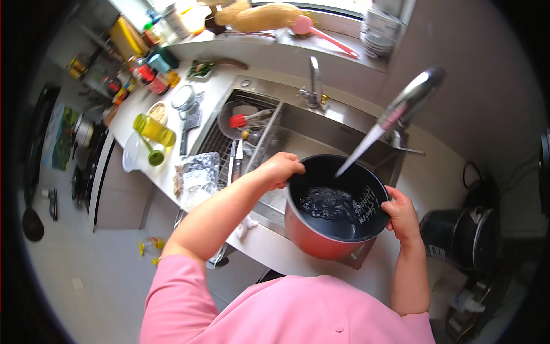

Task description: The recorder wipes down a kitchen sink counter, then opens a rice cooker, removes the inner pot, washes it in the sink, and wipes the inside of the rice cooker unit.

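A red cooker inner pot (320,244) with a dark, marked interior hangs over the front of the stainless steel sink (296,139). My left hand (281,170) pinches its rim on the left. On the opposite side, my right hand (400,210) grips the rim with the thumb on top. Water (361,148) streams from the tall faucet (412,92) into the pot, and the water inside (328,204) is rippling. The pot's outer underside is mostly hidden.
A drying rack (210,148) in the sink's left part holds a strainer, a red-headed brush (238,121) and knives (235,157). A second faucet (316,81) rises behind. Left on the counter are a foil-like bag (201,174), a yellow-green bottle (154,130) and a grater (195,111). A black appliance (455,238) stands right.
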{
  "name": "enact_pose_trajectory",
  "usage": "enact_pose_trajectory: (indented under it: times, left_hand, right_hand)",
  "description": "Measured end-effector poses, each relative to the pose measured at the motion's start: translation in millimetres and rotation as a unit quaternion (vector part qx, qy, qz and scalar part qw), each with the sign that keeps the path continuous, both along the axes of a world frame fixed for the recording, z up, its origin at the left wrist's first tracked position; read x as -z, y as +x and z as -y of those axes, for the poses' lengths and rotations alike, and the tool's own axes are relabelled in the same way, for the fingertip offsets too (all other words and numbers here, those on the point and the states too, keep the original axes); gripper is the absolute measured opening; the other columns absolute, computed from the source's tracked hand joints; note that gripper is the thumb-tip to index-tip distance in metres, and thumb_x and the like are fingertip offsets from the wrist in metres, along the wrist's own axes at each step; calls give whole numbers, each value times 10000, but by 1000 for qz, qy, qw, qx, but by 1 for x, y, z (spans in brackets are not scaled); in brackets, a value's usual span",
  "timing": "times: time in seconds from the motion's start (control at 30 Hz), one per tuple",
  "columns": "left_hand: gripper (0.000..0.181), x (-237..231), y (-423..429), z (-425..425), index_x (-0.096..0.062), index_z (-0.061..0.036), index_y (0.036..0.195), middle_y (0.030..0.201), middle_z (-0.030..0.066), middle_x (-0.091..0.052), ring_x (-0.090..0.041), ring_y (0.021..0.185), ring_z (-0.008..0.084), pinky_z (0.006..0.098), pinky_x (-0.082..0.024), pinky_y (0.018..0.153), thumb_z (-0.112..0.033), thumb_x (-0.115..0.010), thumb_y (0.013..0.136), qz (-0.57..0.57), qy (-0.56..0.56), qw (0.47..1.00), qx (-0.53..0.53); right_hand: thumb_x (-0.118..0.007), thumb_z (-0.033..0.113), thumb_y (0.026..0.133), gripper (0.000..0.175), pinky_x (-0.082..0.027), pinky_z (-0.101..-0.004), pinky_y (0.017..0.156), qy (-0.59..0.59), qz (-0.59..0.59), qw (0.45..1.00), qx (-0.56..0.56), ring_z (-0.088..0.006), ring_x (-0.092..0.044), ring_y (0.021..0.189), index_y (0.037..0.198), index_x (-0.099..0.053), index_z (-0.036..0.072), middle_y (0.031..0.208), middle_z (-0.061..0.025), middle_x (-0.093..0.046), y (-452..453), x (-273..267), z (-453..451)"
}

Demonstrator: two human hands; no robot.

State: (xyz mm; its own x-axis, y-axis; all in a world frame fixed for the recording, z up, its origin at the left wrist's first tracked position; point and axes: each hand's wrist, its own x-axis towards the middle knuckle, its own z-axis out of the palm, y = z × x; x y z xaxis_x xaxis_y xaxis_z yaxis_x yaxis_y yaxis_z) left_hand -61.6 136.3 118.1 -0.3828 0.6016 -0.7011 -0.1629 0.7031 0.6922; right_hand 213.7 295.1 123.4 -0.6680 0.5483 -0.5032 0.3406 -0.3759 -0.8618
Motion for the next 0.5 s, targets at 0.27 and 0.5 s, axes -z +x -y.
enact_pose_trajectory:
  times: [0.27, 0.5]
  left_hand:
    - [112, 9, 5, 17, -525, -87, 808, 656, 4, -519, -457, 544, 95, 252, -331, 448, -113, -613, 745, -97, 136, 978, -123]
    - [827, 56, 80, 46, -281, -76, 1401, 1285, 145, -411, -436, 1161, 257, 391, -417, 923, -188, -723, 711, -65, 140, 949, -276]
  right_hand:
    - [-462, 34, 771, 129, -333, -205, 292, -36, -7, 999, 21, -79, -434, 328, 847, -566, 32, 558, -18, -553, -16, 33, 15]
    - [-448, 14, 758, 158, -333, -199, 294, 15, -22, 995, 96, -77, -443, 336, 835, -584, 35, 578, -20, -560, -31, 41, 24]
